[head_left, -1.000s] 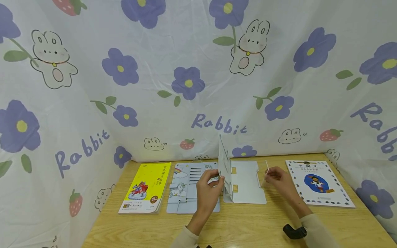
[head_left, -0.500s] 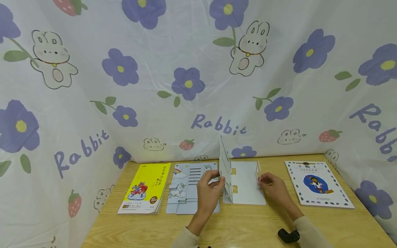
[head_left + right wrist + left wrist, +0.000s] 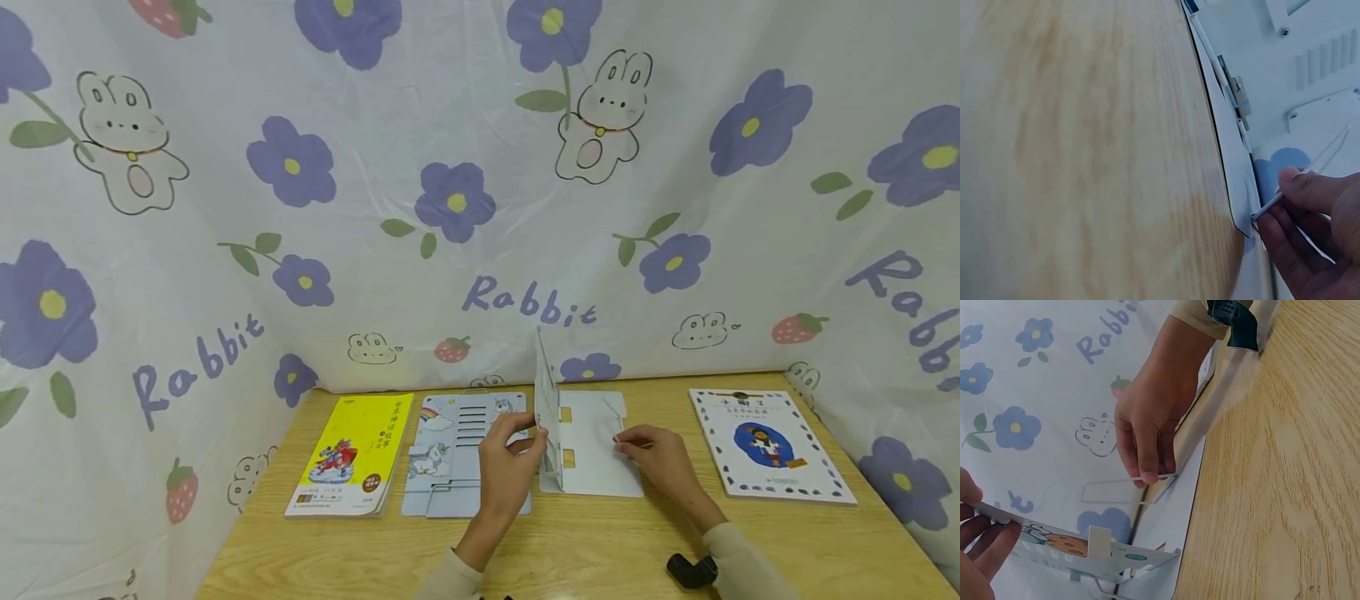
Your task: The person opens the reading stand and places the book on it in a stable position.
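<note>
A book stand is unfolded in the middle of the table, its white base plate [image 3: 592, 467] lying flat and its slotted panel [image 3: 546, 400] standing nearly upright. My left hand [image 3: 506, 471] holds the near edge of that panel between thumb and fingers. Over the base plate, my right hand [image 3: 660, 458] pinches a thin white wire support [image 3: 1269, 206] between thumb and fingertips. In the left wrist view the wire leans from the base plate toward the panel. The panel's printed face shows in that view, with a small white clip [image 3: 1099, 542] on it.
A second book stand [image 3: 465, 462] with unicorn pictures lies flat to the left. Beyond it is a yellow book [image 3: 337, 450]. At the right lies a white book [image 3: 776, 442]. A patterned curtain [image 3: 450, 325] hangs behind the wooden table [image 3: 585, 550].
My right hand has moved left, swinging the wire support from near upright toward the panel. The panel and my left hand have shifted slightly right.
</note>
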### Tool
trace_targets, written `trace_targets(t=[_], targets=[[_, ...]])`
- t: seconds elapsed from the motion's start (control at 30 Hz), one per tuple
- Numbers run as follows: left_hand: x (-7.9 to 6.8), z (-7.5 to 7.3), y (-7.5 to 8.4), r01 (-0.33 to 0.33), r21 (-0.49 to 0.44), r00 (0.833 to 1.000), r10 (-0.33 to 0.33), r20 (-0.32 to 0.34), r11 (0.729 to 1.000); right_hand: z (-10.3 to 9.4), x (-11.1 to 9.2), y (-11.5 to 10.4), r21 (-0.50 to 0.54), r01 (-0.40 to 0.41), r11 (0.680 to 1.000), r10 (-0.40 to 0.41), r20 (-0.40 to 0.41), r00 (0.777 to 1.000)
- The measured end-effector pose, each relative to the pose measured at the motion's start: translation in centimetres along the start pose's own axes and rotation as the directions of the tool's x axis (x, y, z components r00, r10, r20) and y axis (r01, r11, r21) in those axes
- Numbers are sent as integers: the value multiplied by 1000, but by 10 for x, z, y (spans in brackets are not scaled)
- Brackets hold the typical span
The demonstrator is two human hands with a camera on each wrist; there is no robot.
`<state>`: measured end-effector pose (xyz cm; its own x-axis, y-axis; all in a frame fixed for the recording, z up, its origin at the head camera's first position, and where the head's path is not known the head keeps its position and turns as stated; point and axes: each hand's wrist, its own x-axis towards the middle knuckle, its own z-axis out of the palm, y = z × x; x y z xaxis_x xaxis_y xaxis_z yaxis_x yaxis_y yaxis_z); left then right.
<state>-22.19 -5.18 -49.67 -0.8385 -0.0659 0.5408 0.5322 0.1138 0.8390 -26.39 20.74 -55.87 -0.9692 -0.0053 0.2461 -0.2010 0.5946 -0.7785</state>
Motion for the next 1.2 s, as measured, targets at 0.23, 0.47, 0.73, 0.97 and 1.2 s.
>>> trace_targets(t=[0.23,0.47,0.73,0.97,1.2], targets=[[-1,7,1,-29,12,999,29,16,999,1,0,-1,-26,46,999,-46,-5,999],[-2,16,4,-35,18,999,35,16,999,3,0,-2,-66,96,993,-95,15,995],[-2,27,6,-121,71,992,120,29,990,4,-2,-2,-85,136,987,-134,25,991],[-1,38,8,-100,105,994,94,63,989,5,-1,-2,-125,185,975,-180,47,982],[-1,48,10,-126,124,988,113,108,984,5,-1,0,-139,175,975,-172,35,984]])
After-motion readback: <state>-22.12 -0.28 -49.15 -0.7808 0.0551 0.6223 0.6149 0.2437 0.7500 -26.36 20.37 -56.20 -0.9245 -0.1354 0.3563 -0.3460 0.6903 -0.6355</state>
